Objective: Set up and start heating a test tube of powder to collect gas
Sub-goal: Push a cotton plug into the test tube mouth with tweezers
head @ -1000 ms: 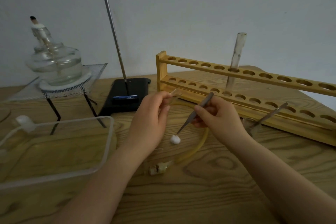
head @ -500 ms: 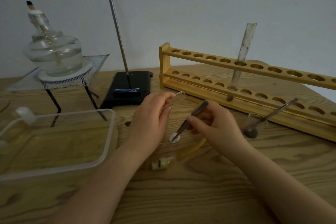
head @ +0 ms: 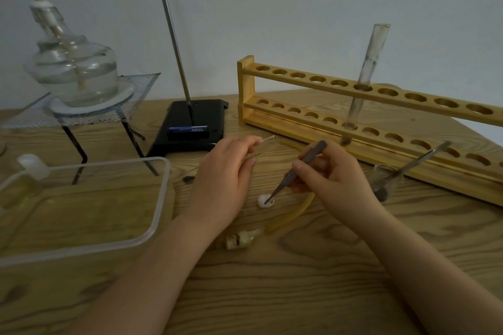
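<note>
My left hand grips a glass test tube whose open mouth points right and up. My right hand pinches grey tweezers, and their tips touch a white cotton ball lying on the table. A yellow rubber tube with a stopper lies just below the hands. A second test tube stands in the wooden rack. The alcohol lamp sits on a wire gauze tripod at the left. The retort stand rises behind my left hand.
A clear plastic trough lies at the front left, with a white tube end over its rim. A small glass vial with a metal spatula in it stands before the rack at the right.
The tweezers and cotton ball have come down from just above the table to rest on it. My view has tilted down slightly. The left hand keeps its grip on the tube.
</note>
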Action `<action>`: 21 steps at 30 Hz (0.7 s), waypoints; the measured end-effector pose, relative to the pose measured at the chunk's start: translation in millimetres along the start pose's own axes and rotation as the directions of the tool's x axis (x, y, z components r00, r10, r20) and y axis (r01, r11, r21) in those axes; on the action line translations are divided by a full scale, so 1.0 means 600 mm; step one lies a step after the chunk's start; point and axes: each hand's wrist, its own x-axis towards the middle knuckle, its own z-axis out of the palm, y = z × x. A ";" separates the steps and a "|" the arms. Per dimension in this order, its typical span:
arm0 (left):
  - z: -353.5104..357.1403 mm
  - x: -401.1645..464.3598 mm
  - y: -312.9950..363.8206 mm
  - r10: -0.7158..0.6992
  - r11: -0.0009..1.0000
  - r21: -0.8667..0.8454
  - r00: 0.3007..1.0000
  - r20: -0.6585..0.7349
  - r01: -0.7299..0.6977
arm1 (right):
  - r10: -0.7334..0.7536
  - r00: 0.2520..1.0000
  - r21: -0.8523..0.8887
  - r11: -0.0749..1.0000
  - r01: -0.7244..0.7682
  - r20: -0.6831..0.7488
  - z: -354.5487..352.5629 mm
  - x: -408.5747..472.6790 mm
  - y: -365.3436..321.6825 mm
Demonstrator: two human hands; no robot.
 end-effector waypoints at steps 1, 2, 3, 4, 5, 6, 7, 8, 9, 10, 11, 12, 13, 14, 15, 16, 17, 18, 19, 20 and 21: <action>0.001 0.000 0.000 0.003 1.000 0.002 1.000 -0.001 -0.003 | 0.000 1.000 -0.007 1.000 0.000 -0.004 0.000 0.000 0.000; 0.001 -0.001 -0.001 0.005 1.000 0.002 1.000 -0.002 -0.005 | 0.000 1.000 -0.011 1.000 0.000 -0.009 0.000 0.001 0.001; 0.002 -0.001 -0.002 0.006 1.000 0.003 1.000 -0.002 -0.006 | 0.003 1.000 -0.010 1.000 -0.003 -0.014 0.000 0.001 0.002; 0.003 -0.001 -0.003 0.006 1.000 0.005 1.000 -0.001 -0.006 | 0.006 1.000 -0.011 1.000 -0.007 -0.020 0.000 0.002 0.002; 0.003 -0.001 -0.003 0.006 1.000 0.007 1.000 0.000 -0.006 | 0.007 1.000 -0.015 1.000 -0.008 -0.029 0.000 0.002 0.002; 0.004 -0.001 -0.004 0.007 1.000 0.007 1.000 0.002 -0.007 | 0.007 0.999 -0.018 1.000 -0.008 -0.040 0.000 0.003 0.003; 0.004 -0.001 -0.004 0.008 1.000 0.007 1.000 0.004 -0.008 | 0.006 0.999 -0.014 1.000 -0.006 -0.053 -0.001 0.003 0.002; 0.004 -0.001 -0.005 0.011 1.000 0.006 1.000 0.005 -0.011 | 0.004 0.998 -0.004 1.000 -0.005 -0.065 -0.002 0.004 0.002; 0.005 -0.002 -0.005 0.013 1.000 0.007 1.000 0.005 -0.013 | 0.004 0.997 0.008 1.000 -0.003 -0.079 -0.003 0.004 0.002; 0.005 -0.002 -0.006 0.014 1.000 0.009 1.000 0.005 -0.014 | 0.005 0.996 0.019 1.000 -0.003 -0.093 -0.004 0.004 0.001; 0.005 -0.002 -0.006 0.014 1.000 0.012 1.000 0.006 -0.014 | 0.007 0.994 0.029 1.000 -0.004 -0.108 -0.004 0.004 0.001; 0.005 -0.002 -0.006 0.012 1.000 0.015 1.000 0.009 -0.012 | 0.009 0.992 0.035 0.999 -0.005 -0.124 -0.005 0.004 0.001; 0.006 -0.002 -0.005 0.008 1.000 0.017 1.000 0.012 -0.009 | 0.007 0.990 0.039 0.999 -0.001 -0.143 -0.006 0.005 0.001; 0.006 -0.002 -0.005 0.005 1.000 0.018 1.000 0.015 -0.005 | 0.003 0.986 0.042 0.999 0.004 -0.164 -0.007 0.005 0.000; 0.006 -0.001 -0.005 0.002 1.000 0.017 1.000 0.016 -0.002 | -0.002 0.983 0.046 0.999 0.011 -0.186 -0.008 0.006 -0.001; 0.006 -0.001 -0.005 0.001 1.000 0.016 1.000 0.018 -0.002 | -0.003 0.978 0.055 0.998 0.015 -0.209 -0.010 0.007 -0.002; 0.006 -0.001 -0.005 0.002 1.000 0.016 1.000 0.018 -0.002 | 0.001 0.972 0.070 0.997 0.016 -0.234 -0.012 0.008 -0.003; 0.006 -0.002 -0.005 0.003 1.000 0.015 1.000 0.019 -0.004 | 0.005 0.965 0.089 0.996 0.019 -0.263 -0.014 0.009 -0.005; 0.006 -0.002 -0.005 0.003 1.000 0.014 1.000 0.020 -0.003 | 0.005 0.957 0.106 0.994 0.027 -0.292 -0.017 0.009 -0.007; 0.006 -0.002 -0.005 0.001 1.000 0.012 1.000 0.021 -0.001 | 0.002 0.948 0.121 0.992 0.039 -0.318 -0.020 0.009 -0.011; 0.006 -0.002 -0.005 -0.001 1.000 0.010 1.000 0.020 0.000 | -0.001 0.940 0.136 0.989 0.050 -0.342 -0.022 0.009 -0.013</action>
